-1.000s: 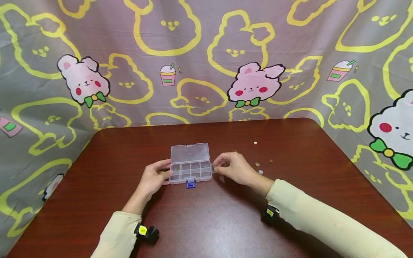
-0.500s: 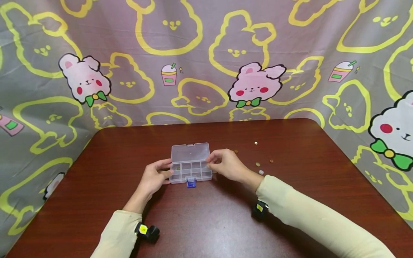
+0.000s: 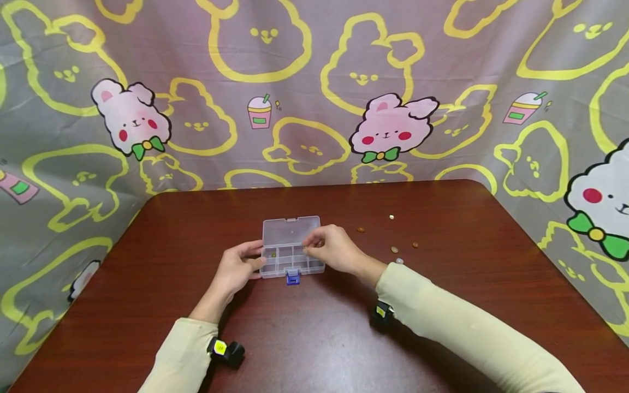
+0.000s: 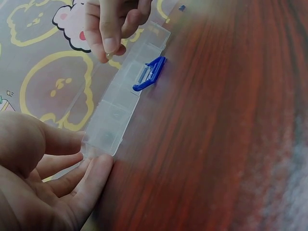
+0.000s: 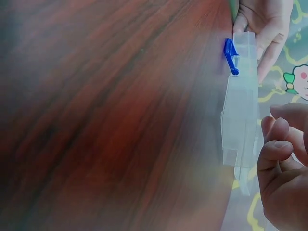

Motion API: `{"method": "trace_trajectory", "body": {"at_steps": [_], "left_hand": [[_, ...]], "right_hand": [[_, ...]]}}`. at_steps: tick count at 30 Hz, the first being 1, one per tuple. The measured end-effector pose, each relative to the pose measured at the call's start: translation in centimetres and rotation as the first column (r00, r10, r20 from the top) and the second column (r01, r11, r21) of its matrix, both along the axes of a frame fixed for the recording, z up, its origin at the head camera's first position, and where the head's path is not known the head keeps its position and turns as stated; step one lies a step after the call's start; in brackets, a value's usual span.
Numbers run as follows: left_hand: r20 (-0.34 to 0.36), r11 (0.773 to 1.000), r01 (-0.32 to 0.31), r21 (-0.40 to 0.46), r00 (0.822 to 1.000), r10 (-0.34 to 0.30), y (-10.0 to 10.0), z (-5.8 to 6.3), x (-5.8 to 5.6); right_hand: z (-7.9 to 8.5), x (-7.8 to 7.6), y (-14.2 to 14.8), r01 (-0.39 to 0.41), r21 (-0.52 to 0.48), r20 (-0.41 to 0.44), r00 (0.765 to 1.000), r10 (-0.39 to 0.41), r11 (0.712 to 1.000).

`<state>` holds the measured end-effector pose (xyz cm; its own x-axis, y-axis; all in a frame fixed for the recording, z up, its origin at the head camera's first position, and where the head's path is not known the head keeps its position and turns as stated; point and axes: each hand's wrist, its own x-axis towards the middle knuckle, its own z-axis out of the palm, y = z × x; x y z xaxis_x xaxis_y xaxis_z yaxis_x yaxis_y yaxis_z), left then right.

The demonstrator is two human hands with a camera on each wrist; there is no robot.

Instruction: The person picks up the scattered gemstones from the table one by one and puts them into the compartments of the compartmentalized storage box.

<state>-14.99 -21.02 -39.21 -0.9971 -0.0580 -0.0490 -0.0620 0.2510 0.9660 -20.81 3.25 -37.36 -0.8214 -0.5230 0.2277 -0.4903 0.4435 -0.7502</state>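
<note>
A clear plastic compartment box (image 3: 294,261) stands on the table with its lid (image 3: 282,232) raised and a blue latch (image 3: 293,277) at its front. My left hand (image 3: 238,268) grips the box's left end, thumb in front and fingers behind. A small green piece (image 3: 273,255) lies in a back left compartment. Over the back compartments, right of the middle, is my right hand (image 3: 339,250). In the left wrist view its fingertips pinch a tiny pale yellowish piece (image 4: 109,56), mostly hidden, perhaps a button or bead. The right wrist view hides this piece behind the fingers.
Several small round button-like pieces lie right of the box: a whitish one (image 3: 391,217), amber ones (image 3: 361,230) and a pale one (image 3: 399,261). A patterned cloth (image 3: 304,98) hangs behind the brown wooden table (image 3: 314,338).
My right hand has moved left, from beside the box's right end to above its compartments. The left hand has kept its hold on the box, which has stayed in place.
</note>
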Motion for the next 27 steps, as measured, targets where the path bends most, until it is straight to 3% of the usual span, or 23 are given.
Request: {"method": "trace_trajectory", "body": {"at_steps": [27], "left_hand": [[0.002, 1.000, -0.007, 0.013, 1.000, 0.007, 0.0, -0.1, 0.0]], "right_hand": [[-0.1, -0.4, -3.4, -0.022, 0.022, -0.039, 0.999, 0.023, 1.000]]}}
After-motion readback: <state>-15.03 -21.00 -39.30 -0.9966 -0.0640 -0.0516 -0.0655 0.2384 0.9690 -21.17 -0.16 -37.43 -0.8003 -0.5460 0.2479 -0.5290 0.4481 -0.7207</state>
